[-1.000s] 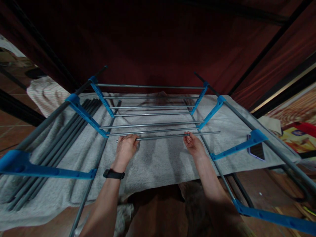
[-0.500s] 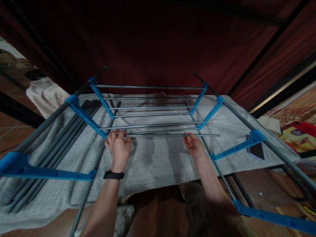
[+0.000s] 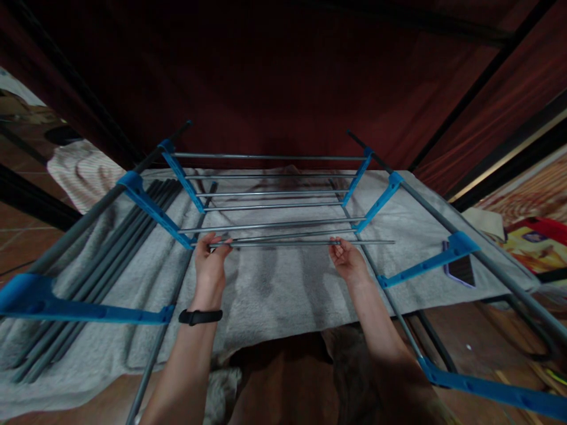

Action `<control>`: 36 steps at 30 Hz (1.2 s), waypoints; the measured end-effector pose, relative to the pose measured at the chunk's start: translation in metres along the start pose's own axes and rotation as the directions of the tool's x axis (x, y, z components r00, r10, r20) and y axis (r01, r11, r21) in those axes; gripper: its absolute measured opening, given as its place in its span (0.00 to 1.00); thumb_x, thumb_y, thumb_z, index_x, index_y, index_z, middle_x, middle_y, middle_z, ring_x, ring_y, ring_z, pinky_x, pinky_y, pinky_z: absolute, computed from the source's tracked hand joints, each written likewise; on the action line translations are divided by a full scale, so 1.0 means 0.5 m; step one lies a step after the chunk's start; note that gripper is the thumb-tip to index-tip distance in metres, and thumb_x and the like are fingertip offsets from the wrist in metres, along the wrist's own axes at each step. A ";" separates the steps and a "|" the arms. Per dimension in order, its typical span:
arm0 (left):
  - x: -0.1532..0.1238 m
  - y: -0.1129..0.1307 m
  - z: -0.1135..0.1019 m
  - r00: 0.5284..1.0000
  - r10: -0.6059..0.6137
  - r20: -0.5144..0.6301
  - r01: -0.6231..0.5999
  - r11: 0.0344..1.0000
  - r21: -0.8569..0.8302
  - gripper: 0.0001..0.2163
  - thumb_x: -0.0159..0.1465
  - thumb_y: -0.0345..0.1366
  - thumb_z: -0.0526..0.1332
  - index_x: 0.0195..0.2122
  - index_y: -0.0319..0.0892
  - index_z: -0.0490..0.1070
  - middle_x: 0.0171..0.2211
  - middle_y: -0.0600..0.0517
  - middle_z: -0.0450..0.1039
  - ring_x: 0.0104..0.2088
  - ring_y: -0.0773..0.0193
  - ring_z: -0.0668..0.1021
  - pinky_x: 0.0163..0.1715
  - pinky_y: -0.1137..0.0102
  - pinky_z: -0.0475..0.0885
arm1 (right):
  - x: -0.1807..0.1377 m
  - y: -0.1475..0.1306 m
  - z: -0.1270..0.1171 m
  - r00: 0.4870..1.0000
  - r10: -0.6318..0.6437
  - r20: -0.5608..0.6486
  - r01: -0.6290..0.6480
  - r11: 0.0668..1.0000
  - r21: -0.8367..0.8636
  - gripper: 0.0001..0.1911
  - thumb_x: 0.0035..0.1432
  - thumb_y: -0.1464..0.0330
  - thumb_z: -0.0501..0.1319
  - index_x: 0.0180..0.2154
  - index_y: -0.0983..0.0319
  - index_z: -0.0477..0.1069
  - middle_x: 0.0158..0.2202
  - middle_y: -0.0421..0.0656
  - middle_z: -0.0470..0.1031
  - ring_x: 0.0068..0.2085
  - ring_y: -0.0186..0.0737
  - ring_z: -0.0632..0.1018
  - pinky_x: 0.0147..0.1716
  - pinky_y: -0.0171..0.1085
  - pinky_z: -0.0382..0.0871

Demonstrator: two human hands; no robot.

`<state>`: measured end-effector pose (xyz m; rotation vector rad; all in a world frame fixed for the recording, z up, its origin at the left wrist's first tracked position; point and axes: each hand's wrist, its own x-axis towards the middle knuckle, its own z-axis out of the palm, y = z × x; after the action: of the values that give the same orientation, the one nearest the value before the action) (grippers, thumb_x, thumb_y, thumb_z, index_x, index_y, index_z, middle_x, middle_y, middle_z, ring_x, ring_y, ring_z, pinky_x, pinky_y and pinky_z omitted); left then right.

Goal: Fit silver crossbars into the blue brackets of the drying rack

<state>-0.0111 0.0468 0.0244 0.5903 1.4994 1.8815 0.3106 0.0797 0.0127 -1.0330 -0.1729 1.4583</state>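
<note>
A thin grey metal rod [image 3: 283, 243] lies level between my two hands. My right hand [image 3: 348, 261] pinches it, and its free end sticks out to the right. My left hand [image 3: 209, 260], with a black band at the wrist, has thumb and fingers closed on the rod's left end, beside a blue plastic bracket [image 3: 155, 213]. Just behind runs another rod [image 3: 310, 234], close to the held one. Farther back, several rods span pairs of blue brackets on a frame of grey tubes [image 3: 425, 203]. My fingers hide the held rod's left tip.
Several loose grey tubes [image 3: 106, 262] lie on the grey blanket [image 3: 274, 289] at left. A phone [image 3: 459, 270] rests at right, behind a blue bracket [image 3: 429, 264]. More brackets [image 3: 84, 308] jut inward nearer me. A dark red curtain [image 3: 266, 77] hangs behind the frame.
My left hand has turned and its fingers have shifted slightly left along the rod, with the wrist rolled. My right hand and the rod look almost unmoved.
</note>
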 end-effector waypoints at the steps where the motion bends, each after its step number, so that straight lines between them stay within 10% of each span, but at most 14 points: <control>1: -0.002 0.002 0.001 0.999 -0.032 0.000 0.032 0.997 -0.065 0.20 0.48 0.23 0.62 0.42 0.43 0.65 0.38 0.54 0.68 0.34 0.65 0.79 0.37 0.68 0.73 | -0.001 0.000 0.001 1.000 0.003 -0.003 -0.003 1.000 0.003 0.09 0.57 0.77 0.59 0.27 0.60 0.71 0.25 0.36 0.78 0.26 0.28 0.79 0.32 0.28 0.77; 24: -0.040 0.011 0.017 0.971 -0.231 0.069 0.241 0.940 -0.243 0.02 0.60 0.27 0.62 0.32 0.39 0.69 0.30 0.49 0.78 0.27 0.69 0.79 0.31 0.74 0.74 | -0.019 0.009 0.019 0.997 0.074 0.032 -0.075 0.997 0.003 0.09 0.57 0.78 0.59 0.28 0.61 0.72 0.25 0.38 0.79 0.25 0.28 0.78 0.33 0.28 0.77; 36: -0.064 -0.001 0.039 0.937 -0.310 0.162 0.343 0.908 -0.241 0.11 0.51 0.31 0.71 0.26 0.38 0.68 0.26 0.53 0.74 0.29 0.68 0.79 0.29 0.75 0.73 | -0.015 0.031 0.018 0.993 0.091 0.080 -0.092 0.996 0.012 0.09 0.57 0.78 0.59 0.29 0.61 0.72 0.27 0.40 0.80 0.30 0.32 0.80 0.34 0.30 0.77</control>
<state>0.0245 0.0367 0.0301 0.2977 1.1583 1.7114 0.2922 0.0741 0.0113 -0.9813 -0.1726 1.5824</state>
